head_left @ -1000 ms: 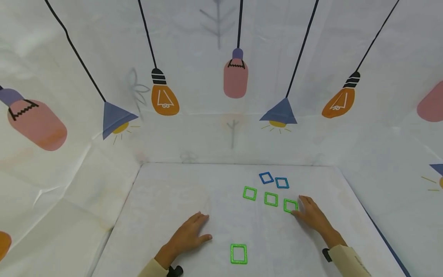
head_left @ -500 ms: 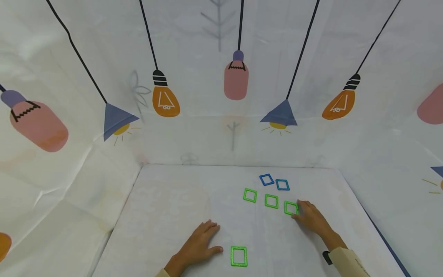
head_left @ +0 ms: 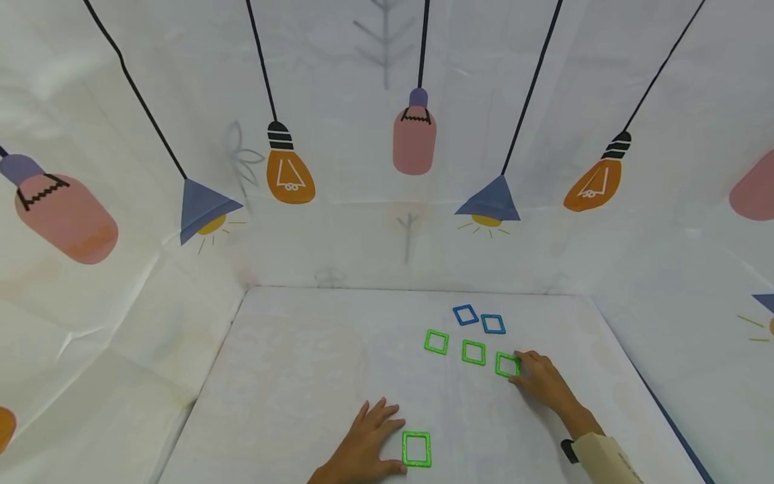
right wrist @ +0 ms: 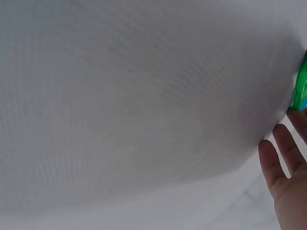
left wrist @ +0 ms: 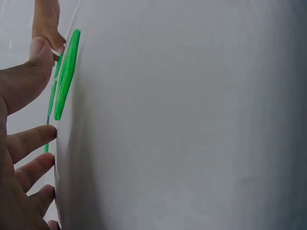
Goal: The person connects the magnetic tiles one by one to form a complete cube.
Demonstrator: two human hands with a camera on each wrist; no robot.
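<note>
In the head view, my right hand point(head_left: 545, 383) holds the rightmost green square building tile point(head_left: 498, 364) between index finger and thumb, at its right corners. Its other fingers extend straight in the right wrist view, where that green tile's edge point(right wrist: 300, 86) shows at the border. My left hand point(head_left: 361, 445) is spread beside the nearest green square tile point(head_left: 417, 463); its thumb reaches the lower left corner. From the left wrist, this near tile point(left wrist: 68, 74) appears edge-on past the thumb. Whether the left thumb touches it I cannot tell.
Two more green tiles point(head_left: 437, 352) point(head_left: 474, 363) lie left of the right hand. Behind them are two blue tiles point(head_left: 465, 323) point(head_left: 493, 332). All the tiles lie flat on a white table point(head_left: 290, 363), enclosed by white sheeting point(head_left: 338, 255) printed with lamps.
My left hand has moved right and nearer, fingers spreading, up to the near green tile. My right fingertips have come in slightly onto the rightmost green tile. The tiles keep their places.
</note>
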